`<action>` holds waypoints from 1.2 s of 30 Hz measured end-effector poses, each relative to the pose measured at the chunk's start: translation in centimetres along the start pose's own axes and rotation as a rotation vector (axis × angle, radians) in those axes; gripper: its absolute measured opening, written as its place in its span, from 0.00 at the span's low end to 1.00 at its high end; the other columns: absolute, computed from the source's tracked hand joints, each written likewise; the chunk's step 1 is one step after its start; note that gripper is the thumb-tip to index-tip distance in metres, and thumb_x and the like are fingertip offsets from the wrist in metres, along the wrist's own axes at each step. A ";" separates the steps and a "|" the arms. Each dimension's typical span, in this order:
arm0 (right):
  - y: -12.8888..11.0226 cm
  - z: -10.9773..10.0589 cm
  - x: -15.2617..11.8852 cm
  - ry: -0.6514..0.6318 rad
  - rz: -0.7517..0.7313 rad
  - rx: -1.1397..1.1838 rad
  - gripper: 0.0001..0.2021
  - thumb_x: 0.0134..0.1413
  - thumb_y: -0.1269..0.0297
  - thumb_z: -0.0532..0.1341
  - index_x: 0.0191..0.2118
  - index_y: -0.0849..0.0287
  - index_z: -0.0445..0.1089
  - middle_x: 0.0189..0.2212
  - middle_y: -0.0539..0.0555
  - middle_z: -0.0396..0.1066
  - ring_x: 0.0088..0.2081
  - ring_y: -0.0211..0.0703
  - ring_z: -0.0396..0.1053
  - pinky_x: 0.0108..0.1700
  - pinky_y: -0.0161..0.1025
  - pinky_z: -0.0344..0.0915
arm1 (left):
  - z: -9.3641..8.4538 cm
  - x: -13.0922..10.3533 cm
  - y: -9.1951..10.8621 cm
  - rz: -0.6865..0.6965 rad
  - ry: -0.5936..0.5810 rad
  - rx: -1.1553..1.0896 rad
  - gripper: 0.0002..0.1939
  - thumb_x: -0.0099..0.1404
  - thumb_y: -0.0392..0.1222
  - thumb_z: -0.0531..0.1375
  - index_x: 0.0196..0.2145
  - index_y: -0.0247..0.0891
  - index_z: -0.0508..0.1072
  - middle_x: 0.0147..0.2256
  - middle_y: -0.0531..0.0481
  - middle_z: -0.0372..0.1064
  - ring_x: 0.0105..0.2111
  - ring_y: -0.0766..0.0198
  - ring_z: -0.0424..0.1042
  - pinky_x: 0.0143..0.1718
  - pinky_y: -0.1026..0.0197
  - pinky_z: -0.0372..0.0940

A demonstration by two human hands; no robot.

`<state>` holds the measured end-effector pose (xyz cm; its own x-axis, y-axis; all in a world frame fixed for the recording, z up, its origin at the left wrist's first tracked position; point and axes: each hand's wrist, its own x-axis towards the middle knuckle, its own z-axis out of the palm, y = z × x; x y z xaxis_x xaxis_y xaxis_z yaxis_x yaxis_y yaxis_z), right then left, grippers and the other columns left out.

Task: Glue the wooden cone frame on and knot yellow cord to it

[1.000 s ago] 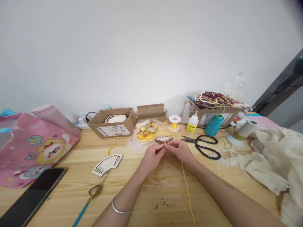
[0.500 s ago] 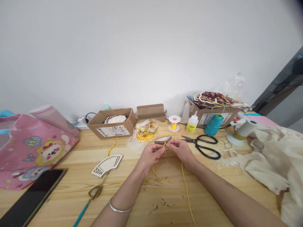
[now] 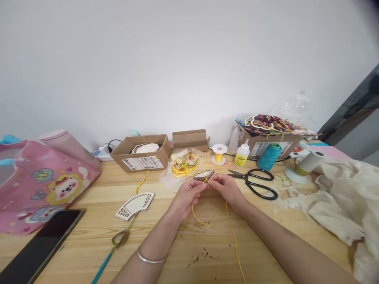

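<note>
My left hand [image 3: 188, 196] pinches a yellow cord [image 3: 233, 232] between thumb and fingers. Opposite it, my right hand [image 3: 226, 188] is also closed on the cord, and the strands cross between the fingertips. Just beyond the fingers lies a small wooden cutout piece [image 3: 203, 174], with the cord at its near edge. One loose cord end curls below my left hand; the other runs down toward the table's front. Black-handled scissors [image 3: 254, 183] lie open to the right of my right hand.
A wooden fan shape [image 3: 134, 206], a spoon [image 3: 121, 238] and a phone [image 3: 41, 246] lie left. Behind stand a cardboard box [image 3: 142, 163], a bag of cords [image 3: 182, 167], a thread spool [image 3: 219, 154], a glue bottle [image 3: 241, 154] and a teal cone [image 3: 269, 156]. Cloth [image 3: 334, 201] lies right.
The cord strands between my fingertips now cross more plainly. Both hands stay almost in place; the whole view has shifted slightly.
</note>
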<state>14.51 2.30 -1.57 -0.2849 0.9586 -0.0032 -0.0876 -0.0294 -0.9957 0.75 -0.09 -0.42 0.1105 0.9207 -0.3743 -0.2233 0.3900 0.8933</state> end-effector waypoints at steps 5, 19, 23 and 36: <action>-0.2 0.1 0.0 0.037 0.028 -0.031 0.05 0.39 0.65 0.59 0.21 0.61 0.64 0.17 0.45 0.61 0.20 0.30 0.55 0.25 0.31 0.53 | -0.1 0.3 -0.5 0.075 0.102 0.064 0.14 0.42 0.45 0.64 0.25 0.34 0.68 0.19 0.55 0.61 0.15 0.77 0.52 0.15 0.71 0.40; -0.2 0.2 -0.2 0.069 -0.023 -0.155 0.07 0.37 0.62 0.59 0.20 0.61 0.65 0.19 0.47 0.61 0.23 0.32 0.56 0.26 0.32 0.53 | 0.3 0.2 -0.3 0.086 0.138 0.086 0.13 0.40 0.43 0.64 0.23 0.34 0.67 0.14 0.60 0.56 0.13 0.78 0.48 0.14 0.70 0.39; -0.1 0.1 -0.1 0.076 -0.025 -0.164 0.07 0.37 0.62 0.59 0.20 0.61 0.65 0.18 0.47 0.61 0.22 0.33 0.55 0.26 0.32 0.53 | 0.1 0.4 -0.6 0.084 0.091 -0.049 0.14 0.40 0.42 0.65 0.24 0.33 0.67 0.16 0.58 0.57 0.14 0.79 0.49 0.14 0.70 0.39; -0.3 0.1 -0.2 0.115 0.003 -0.109 0.07 0.38 0.63 0.59 0.19 0.61 0.63 0.16 0.45 0.57 0.20 0.31 0.51 0.23 0.32 0.50 | 0.3 0.3 -0.2 0.260 0.114 0.091 0.11 0.42 0.42 0.64 0.23 0.35 0.69 0.19 0.55 0.65 0.17 0.75 0.58 0.18 0.70 0.49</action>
<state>14.46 2.11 -1.25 -0.1729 0.9849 -0.0108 0.0192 -0.0076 -0.9998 1.11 0.09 -0.66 -0.0499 0.9873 -0.1509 -0.1416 0.1426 0.9796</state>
